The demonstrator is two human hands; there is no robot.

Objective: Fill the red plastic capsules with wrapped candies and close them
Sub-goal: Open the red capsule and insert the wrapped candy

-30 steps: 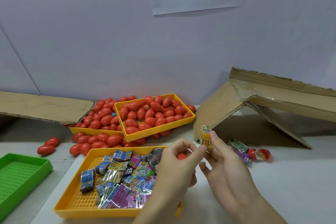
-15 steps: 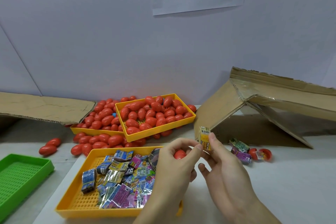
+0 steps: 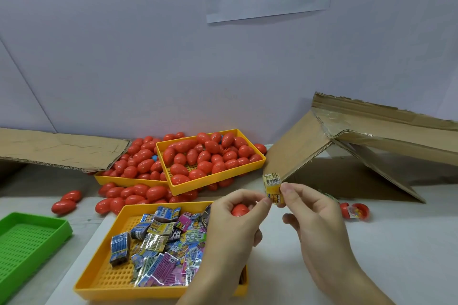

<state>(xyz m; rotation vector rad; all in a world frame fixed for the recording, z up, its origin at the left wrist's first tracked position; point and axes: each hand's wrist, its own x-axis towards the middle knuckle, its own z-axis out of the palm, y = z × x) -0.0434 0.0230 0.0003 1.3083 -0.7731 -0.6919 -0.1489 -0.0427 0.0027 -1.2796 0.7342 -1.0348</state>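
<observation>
Left hand (image 3: pixel 230 228) curls round red capsule (image 3: pixel 240 210); right hand (image 3: pixel 314 220) pinches yellow candy (image 3: pixel 272 187) — candy tray (image 3: pixel 104 277) beneath.

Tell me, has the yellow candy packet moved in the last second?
Barely. The yellow candy packet, pinched between both hands, stays just below the cardboard flap's lower left corner, over the table.

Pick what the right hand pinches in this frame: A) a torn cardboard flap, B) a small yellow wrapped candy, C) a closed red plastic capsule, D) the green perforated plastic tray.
B: the right hand pinches the small yellow wrapped candy upright between thumb and fingertips, while the left hand cups a red plastic capsule piece.
</observation>
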